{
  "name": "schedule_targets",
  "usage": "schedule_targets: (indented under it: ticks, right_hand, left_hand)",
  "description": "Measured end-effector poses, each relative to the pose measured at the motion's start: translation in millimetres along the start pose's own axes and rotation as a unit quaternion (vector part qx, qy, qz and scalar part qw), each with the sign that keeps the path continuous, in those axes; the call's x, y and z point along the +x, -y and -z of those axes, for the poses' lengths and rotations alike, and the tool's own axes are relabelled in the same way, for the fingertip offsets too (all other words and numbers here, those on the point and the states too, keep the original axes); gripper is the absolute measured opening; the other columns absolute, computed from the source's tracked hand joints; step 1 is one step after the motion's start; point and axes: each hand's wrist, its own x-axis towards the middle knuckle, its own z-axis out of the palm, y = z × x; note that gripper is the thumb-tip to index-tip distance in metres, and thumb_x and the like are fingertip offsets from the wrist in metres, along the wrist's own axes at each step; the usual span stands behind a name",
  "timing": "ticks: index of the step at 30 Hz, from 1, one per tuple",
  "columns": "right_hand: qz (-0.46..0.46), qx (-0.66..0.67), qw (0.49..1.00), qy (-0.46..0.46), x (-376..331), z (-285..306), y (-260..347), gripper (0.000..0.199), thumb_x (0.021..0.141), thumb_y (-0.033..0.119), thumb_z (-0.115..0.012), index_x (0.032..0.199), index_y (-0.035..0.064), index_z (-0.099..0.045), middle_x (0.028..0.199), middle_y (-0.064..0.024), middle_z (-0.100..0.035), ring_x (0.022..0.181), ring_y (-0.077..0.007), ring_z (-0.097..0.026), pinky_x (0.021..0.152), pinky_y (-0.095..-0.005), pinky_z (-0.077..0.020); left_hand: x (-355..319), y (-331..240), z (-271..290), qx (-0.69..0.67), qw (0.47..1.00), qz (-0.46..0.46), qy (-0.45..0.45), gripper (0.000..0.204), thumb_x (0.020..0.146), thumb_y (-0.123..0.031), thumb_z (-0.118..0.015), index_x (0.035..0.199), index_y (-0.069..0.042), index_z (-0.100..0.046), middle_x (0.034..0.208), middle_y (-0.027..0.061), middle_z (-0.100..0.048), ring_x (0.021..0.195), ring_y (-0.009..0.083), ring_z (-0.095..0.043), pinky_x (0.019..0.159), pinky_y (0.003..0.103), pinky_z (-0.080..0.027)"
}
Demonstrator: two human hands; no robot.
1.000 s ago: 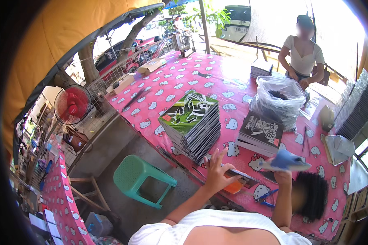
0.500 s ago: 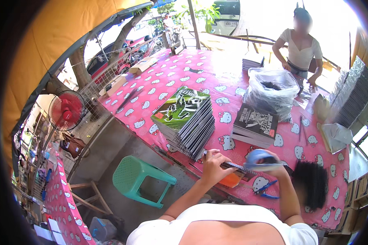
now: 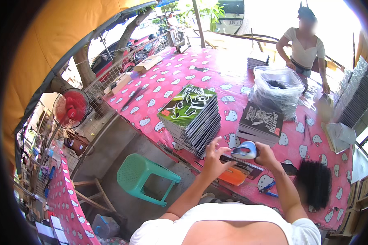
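Our right hand [image 3: 266,156] grips a blue-and-white looped tool [image 3: 249,149]. At its nine o'clock, left hand [image 3: 213,161] by dark coil-bound book [image 3: 251,169]; hold unclear.

Blue-white tool [image 3: 252,149], pink cat-print tablecloth [image 3: 161,86], teal stool [image 3: 135,172]

On the table [image 3: 221,68], the book stack [image 3: 190,120] stands left of the book pile [image 3: 259,124], with the bag [image 3: 276,96] behind that pile. The coil bundle [image 3: 313,183] lies right of the notebook [image 3: 253,170]. The stool [image 3: 141,173] stands on the floor [image 3: 104,163], left of the notebook.
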Motion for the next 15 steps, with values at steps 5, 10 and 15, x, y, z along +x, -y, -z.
schedule_targets:
  ticks: [5, 10, 15]
  right_hand:
    - [0.028, 0.355, 0.934, 0.041, 0.1, -6.8, 17.5, 0.047, 0.062, -0.009, -0.061, 0.109, -0.0024, -0.060, 0.093, -0.0117, -0.067, 0.083, -0.0188, -0.065, 0.071, -0.0295, -0.0509]
    - [0.043, 0.323, 0.945, 0.036, 17.6, -18.0, 21.1, 0.042, 0.062, -0.005, -0.063, 0.104, -0.0003, -0.062, 0.088, -0.0078, -0.066, 0.076, -0.0131, -0.060, 0.068, -0.0269, -0.0488]
    - [0.074, 0.256, 0.964, 0.011, 30.9, -26.9, 14.4, 0.047, 0.060, -0.004, -0.060, 0.106, -0.0001, -0.062, 0.090, -0.0022, -0.067, 0.079, -0.0116, -0.059, 0.072, -0.0289, -0.0489]
  left_hand:
    - [-8.4, 21.7, 9.1, -0.059, 0.996, 0.059, -0.030, 0.040, 0.058, -0.018, -0.086, 0.092, -0.008, -0.067, 0.128, 0.0152, -0.047, 0.108, 0.0267, -0.055, 0.088, 0.039, -0.048]
    - [-20.0, 47.3, 11.9, -0.224, 0.953, 0.204, 0.008, 0.035, 0.072, -0.005, -0.078, 0.103, -0.003, -0.064, 0.107, 0.0090, -0.063, 0.097, 0.0153, -0.062, 0.080, 0.028, -0.052]
    - [-17.1, 63.9, 13.5, -0.417, 0.874, 0.247, -0.010, 0.025, 0.082, 0.003, -0.066, 0.107, -0.002, -0.065, 0.094, 0.0067, -0.069, 0.083, 0.0115, -0.064, 0.072, 0.024, -0.053]
